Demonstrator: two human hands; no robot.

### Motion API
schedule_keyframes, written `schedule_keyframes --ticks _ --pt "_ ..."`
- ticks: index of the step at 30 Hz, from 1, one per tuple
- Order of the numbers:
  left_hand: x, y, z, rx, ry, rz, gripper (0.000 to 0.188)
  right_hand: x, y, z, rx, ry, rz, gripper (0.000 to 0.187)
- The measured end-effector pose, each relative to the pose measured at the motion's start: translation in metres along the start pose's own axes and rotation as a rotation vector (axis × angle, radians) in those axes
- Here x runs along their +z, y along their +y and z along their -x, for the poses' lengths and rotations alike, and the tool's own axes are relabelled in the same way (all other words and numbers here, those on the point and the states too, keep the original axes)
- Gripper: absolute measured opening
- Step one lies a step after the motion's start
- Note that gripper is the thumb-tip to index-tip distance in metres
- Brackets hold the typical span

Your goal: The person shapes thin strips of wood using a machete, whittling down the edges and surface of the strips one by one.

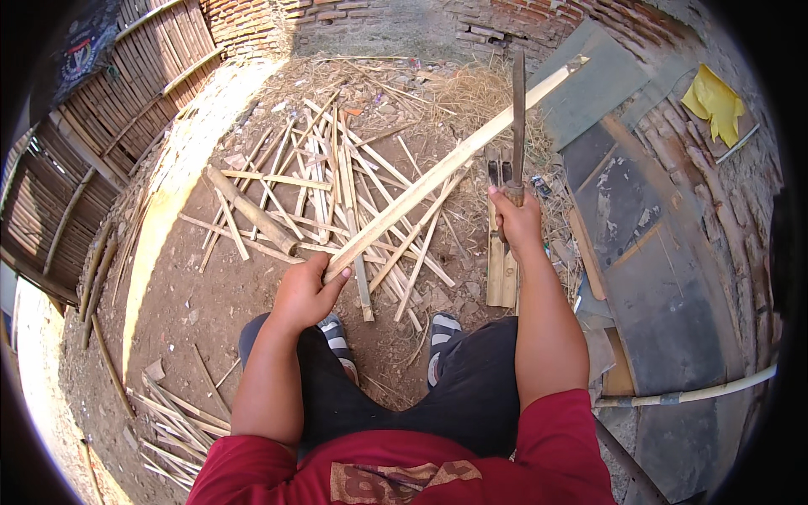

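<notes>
My left hand [305,290] grips the near end of a long pale bamboo strip [454,162] that slants up and away to the right. My right hand [516,220] is closed around the handle of a long dark blade [518,105], held upright with its tip pointing away. The blade crosses the strip near its far part; whether it touches is unclear. My feet in striped sandals [442,330] rest on the dirt below the strip.
A heap of split bamboo slats [328,181] and a round bamboo piece [252,212] lie on the dirt ahead. A woven bamboo fence [126,93] stands left, brick wall at back, grey sheets [656,261] right. More slats [172,425] lie lower left.
</notes>
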State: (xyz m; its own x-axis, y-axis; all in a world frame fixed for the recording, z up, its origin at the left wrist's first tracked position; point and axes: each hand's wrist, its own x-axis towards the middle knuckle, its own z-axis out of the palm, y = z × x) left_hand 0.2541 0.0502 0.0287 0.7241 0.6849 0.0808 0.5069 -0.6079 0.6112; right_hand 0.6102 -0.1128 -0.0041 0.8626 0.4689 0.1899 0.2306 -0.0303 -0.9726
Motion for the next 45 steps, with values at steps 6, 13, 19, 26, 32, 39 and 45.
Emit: schedule_keyframes --ticks 6,13,19,26,32,39,45 --pt "0.01 0.005 0.004 0.078 -0.011 -0.099 0.036 0.02 -0.037 0.018 0.212 0.023 -0.562 0.036" --pt "0.011 0.01 0.007 0.116 0.04 -0.186 0.036 0.026 -0.037 0.018 0.21 0.159 -0.718 0.028" --pt "0.001 0.028 0.013 0.191 0.119 -0.336 0.042 0.031 -0.03 0.017 0.226 0.243 -0.613 0.024" --pt "-0.024 0.101 0.081 0.849 -0.38 0.46 0.025 0.031 -0.014 0.019 0.344 0.296 -0.65 0.024" --pt "0.025 0.118 0.137 1.023 -1.127 0.886 0.016 0.029 0.004 0.008 0.353 0.317 -0.639 0.027" --pt "0.015 0.117 0.131 1.04 -1.204 0.873 0.019 0.025 -0.008 0.016 0.388 0.357 -0.628 0.024" --pt "0.023 0.122 0.153 1.17 -0.749 0.822 0.025 0.025 0.01 0.006 0.346 0.368 -0.594 0.023"
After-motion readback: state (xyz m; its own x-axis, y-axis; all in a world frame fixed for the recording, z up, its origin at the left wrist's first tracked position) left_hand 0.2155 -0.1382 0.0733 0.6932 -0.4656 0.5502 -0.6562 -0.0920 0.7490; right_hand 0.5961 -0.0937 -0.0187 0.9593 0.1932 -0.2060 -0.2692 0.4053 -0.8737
